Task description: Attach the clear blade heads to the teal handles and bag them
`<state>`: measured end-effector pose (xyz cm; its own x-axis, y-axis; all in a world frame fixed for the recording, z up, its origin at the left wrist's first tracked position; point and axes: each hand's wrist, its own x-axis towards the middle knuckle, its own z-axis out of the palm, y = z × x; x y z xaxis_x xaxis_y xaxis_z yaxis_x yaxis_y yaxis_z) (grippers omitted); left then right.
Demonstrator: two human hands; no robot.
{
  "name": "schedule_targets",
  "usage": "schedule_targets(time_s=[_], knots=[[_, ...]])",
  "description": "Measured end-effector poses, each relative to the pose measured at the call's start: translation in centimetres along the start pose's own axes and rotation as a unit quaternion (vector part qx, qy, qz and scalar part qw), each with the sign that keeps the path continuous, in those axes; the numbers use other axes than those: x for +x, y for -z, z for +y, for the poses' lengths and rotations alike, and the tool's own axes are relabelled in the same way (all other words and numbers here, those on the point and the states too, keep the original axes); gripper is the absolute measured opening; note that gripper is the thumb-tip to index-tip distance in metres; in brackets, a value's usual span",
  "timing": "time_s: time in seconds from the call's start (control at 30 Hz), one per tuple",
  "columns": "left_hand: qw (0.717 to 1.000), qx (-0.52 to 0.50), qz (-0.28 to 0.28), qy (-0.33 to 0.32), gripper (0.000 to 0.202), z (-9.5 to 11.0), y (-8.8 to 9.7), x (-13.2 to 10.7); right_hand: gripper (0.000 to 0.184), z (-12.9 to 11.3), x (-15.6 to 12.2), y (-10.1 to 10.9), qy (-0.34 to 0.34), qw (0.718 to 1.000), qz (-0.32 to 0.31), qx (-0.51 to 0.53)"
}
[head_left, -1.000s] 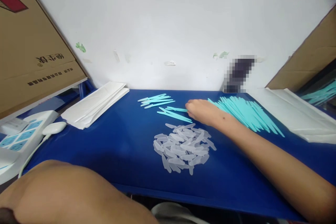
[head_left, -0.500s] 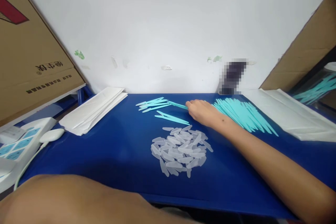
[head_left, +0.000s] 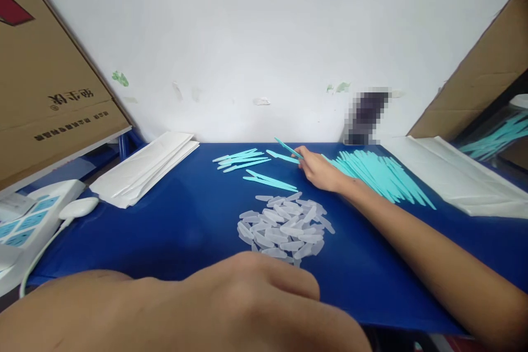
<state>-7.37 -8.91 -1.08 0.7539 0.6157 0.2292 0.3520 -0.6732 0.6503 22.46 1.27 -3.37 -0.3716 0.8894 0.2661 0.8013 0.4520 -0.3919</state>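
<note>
My right hand (head_left: 319, 169) is over the back of the table, thumb and fingers pinched on a turquoise eyebrow razor (head_left: 287, 147) that points up and left. A second razor (head_left: 282, 157) reaches to the same fingers; whether it is held or lies on the table I cannot tell. My left hand (head_left: 247, 302) is large in the front of the view with its fingers curled; the fingertips and anything in them are hidden. Beyond it lies a heap of small translucent blade caps (head_left: 284, 225), its near edge covered by the hand.
Several razors (head_left: 241, 159) lie left of my right hand, and a few more (head_left: 270, 180) nearer. A big razor pile (head_left: 379, 176) is at right. White bags (head_left: 144, 168) lie left, a white sheet (head_left: 462, 176) right. A power strip (head_left: 37, 220) and cardboard box (head_left: 53, 77) stand left.
My left hand has come into view from the lower left, in front of the cap heap. My right hand has shifted slightly right and raised the razor's tip off the table.
</note>
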Motion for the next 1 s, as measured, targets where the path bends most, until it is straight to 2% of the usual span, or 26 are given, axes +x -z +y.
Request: schedule_targets(time_s=[0.07, 0.13, 0.27, 0.4, 0.53, 0.63, 0.73, 0.83, 1.0], knots=[[1.000, 0.020, 0.010, -0.005, 0.038, -1.6, 0.5, 2.6, 0.042, -0.3, -0.2, 0.1, 0.017, 1.000, -0.008, -0.017], [0.999, 0.039, 0.022, -0.008, 0.037, -2.3, 1.5, 4.5, 0.046, -0.8, -0.4, 0.3, 0.011, 0.998, -0.026, -0.064], [0.997, 0.062, 0.031, -0.018, 0.036, -2.5, 3.8, 6.2, 0.041, -1.8, -0.8, 0.6, -0.038, 0.979, -0.077, -0.183], [0.994, 0.096, -0.004, -0.050, 0.035, -3.8, 4.5, 6.5, 0.040, -1.9, -0.6, 0.6, -0.026, 0.971, -0.086, -0.222], [0.981, 0.180, -0.043, -0.061, 0.041, -5.8, 3.8, 6.3, 0.035, -2.0, -0.6, 0.9, -0.013, 0.972, -0.088, -0.219], [0.978, 0.193, -0.059, -0.050, 0.044, -6.5, 3.4, 5.9, 0.028, -2.4, -1.0, 1.3, 0.000, 0.971, -0.084, -0.226], [0.981, 0.170, -0.079, -0.059, 0.031, -6.6, 3.7, 5.3, 0.027, -2.8, -1.2, 1.4, -0.013, 0.966, -0.079, -0.246], [0.982, 0.151, -0.095, -0.053, 0.016, -6.2, 4.0, 5.0, 0.035, -3.0, -1.3, 1.1, -0.031, 0.966, -0.066, -0.247], [0.974, 0.202, -0.105, 0.003, 0.025, -5.7, 3.7, 5.1, 0.042, -3.1, -1.2, 0.5, -0.055, 0.969, -0.048, -0.236]])
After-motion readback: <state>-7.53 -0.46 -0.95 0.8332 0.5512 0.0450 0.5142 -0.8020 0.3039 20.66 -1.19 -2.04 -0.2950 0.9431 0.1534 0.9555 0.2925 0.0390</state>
